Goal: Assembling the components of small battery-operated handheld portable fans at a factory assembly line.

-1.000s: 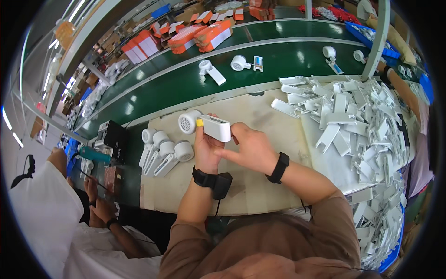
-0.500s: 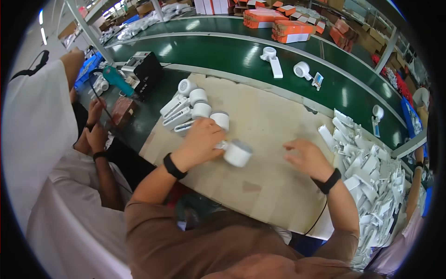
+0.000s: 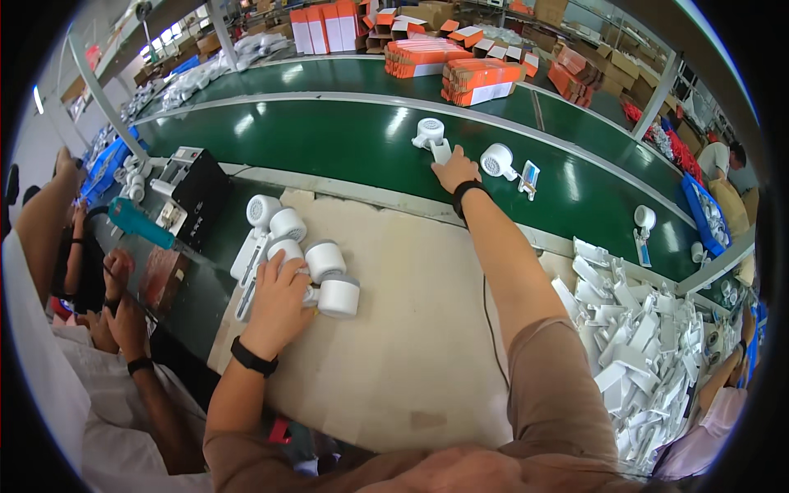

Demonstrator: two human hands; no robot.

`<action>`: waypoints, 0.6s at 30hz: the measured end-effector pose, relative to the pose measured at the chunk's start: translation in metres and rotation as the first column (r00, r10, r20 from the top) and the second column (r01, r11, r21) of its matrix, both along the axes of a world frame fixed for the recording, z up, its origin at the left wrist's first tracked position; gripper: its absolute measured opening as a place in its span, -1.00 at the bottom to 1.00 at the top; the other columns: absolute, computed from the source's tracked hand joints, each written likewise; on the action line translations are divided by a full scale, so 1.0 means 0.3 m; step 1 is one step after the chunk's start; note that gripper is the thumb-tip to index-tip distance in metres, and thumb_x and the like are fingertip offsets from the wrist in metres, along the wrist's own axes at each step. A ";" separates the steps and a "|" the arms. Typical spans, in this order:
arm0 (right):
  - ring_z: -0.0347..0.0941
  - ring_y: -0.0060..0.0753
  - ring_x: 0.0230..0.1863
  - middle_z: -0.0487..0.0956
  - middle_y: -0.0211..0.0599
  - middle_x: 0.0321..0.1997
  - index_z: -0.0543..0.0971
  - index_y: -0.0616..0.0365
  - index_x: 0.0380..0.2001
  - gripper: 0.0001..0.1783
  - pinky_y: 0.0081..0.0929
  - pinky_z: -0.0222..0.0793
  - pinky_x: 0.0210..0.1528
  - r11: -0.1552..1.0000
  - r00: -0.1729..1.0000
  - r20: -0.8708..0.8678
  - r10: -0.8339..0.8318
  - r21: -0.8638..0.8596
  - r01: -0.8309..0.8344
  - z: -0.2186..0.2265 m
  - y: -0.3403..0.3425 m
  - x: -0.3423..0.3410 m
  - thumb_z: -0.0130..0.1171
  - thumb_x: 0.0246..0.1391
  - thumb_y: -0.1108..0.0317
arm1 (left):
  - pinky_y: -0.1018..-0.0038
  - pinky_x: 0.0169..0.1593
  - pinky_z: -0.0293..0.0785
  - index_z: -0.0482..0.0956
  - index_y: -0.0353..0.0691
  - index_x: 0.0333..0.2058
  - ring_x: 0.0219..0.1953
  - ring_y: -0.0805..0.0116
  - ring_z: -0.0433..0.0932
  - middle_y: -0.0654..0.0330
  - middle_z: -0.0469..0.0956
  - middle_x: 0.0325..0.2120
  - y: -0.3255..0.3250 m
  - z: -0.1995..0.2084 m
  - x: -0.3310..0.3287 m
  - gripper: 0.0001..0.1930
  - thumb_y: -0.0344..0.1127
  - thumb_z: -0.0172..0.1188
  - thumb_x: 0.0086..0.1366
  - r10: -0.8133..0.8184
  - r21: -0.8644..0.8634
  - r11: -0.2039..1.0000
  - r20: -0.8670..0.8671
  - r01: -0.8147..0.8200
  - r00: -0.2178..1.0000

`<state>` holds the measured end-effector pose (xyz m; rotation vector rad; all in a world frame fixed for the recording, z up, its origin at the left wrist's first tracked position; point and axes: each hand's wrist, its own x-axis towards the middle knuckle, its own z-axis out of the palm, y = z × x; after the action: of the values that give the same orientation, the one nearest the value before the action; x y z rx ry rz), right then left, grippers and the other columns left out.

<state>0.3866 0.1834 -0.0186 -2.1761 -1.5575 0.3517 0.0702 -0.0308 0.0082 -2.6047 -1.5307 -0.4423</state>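
My left hand (image 3: 282, 308) is over the left side of the board, its fingers closed around the handle of a white handheld fan (image 3: 339, 297) with a thick round head. Most of that handle is hidden under the hand. Beside it several like fans lie in a row, with a grilled head (image 3: 262, 210) at the far end. My right arm stretches out to the green belt. There my right hand (image 3: 457, 171) grips the handle of another white fan (image 3: 429, 131). To its right on the belt is a fan (image 3: 496, 160) with an opened handle showing a blue part.
A beige board (image 3: 394, 345) covers the bench. White plastic handle shells (image 3: 637, 345) are heaped at the right. A black box-shaped device (image 3: 196, 193) and a teal tool (image 3: 141, 222) are at the left, near a co-worker's hands. Orange cartons (image 3: 481, 80) stand beyond the green belt (image 3: 345, 135).
My left hand has carried its fan leftward to the row. My right hand has moved from above the board out to the fan on the belt. The view has shifted.
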 end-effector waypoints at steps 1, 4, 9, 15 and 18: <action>0.38 0.04 0.01 0.45 -0.02 -0.02 0.31 0.15 0.02 -0.33 -0.21 0.32 0.04 1.000 0.998 -0.056 0.007 -0.019 -0.008 -0.025 0.054 0.031 0.25 -0.14 0.08 | -0.03 0.19 -0.01 0.42 -0.29 -0.18 0.15 -0.09 0.13 0.13 0.31 -0.01 -0.011 0.030 0.001 -0.51 -0.40 0.28 -0.18 0.019 -0.109 0.994 -0.057 -0.025 0.998; 0.52 -0.21 -0.27 0.53 -0.20 -0.24 0.42 0.24 -0.11 -0.46 -0.27 0.50 -0.26 0.964 0.632 -0.756 0.170 -0.007 -0.267 -0.039 0.072 0.110 0.30 -0.19 0.25 | -0.02 0.23 -0.11 0.41 -0.28 -0.13 0.20 -0.11 0.06 0.10 0.25 0.08 -0.075 0.125 0.049 -0.46 -0.39 0.29 -0.19 0.063 -0.089 0.995 0.098 -0.055 0.993; 0.54 -0.33 -0.36 0.52 -0.17 -0.25 0.39 0.25 -0.11 -0.61 -0.42 0.49 -0.42 0.915 0.682 -0.613 0.398 0.322 -0.244 0.167 -0.213 0.090 0.15 -0.07 0.46 | 0.37 -0.02 0.38 0.31 -0.28 0.02 -0.03 0.26 0.42 0.14 0.39 -0.03 -0.025 0.108 0.180 -0.60 -0.26 0.07 0.24 0.306 -0.445 0.683 0.894 0.579 0.326; 0.49 -0.24 -0.34 0.45 -0.22 -0.17 0.43 0.14 -0.14 -0.56 -0.46 0.43 -0.37 0.639 0.790 0.449 0.418 0.473 -0.607 0.232 -0.768 0.009 0.12 -0.23 0.52 | 0.34 0.01 0.40 0.30 -0.31 0.01 -0.06 0.28 0.45 0.10 0.40 -0.05 0.004 0.067 0.488 -0.61 -0.15 -0.18 0.36 0.774 -0.346 0.412 0.621 0.843 -0.124; 0.47 -0.37 -0.31 0.42 -0.30 -0.10 0.44 0.12 -0.13 -0.53 -0.53 0.41 -0.44 0.674 0.654 0.699 0.289 0.337 -0.658 0.181 -0.981 -0.006 0.11 -0.28 0.44 | 0.31 0.03 0.39 0.31 -0.30 -0.01 -0.03 0.23 0.44 0.08 0.41 -0.05 -0.078 0.033 0.559 -0.60 -0.11 -0.22 0.37 0.716 -0.302 0.333 0.697 0.893 -0.031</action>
<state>0.3848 -0.1110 0.0358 -1.3796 -2.2423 -0.6725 0.2378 -0.0542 0.0180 -3.0068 -2.0769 -3.5923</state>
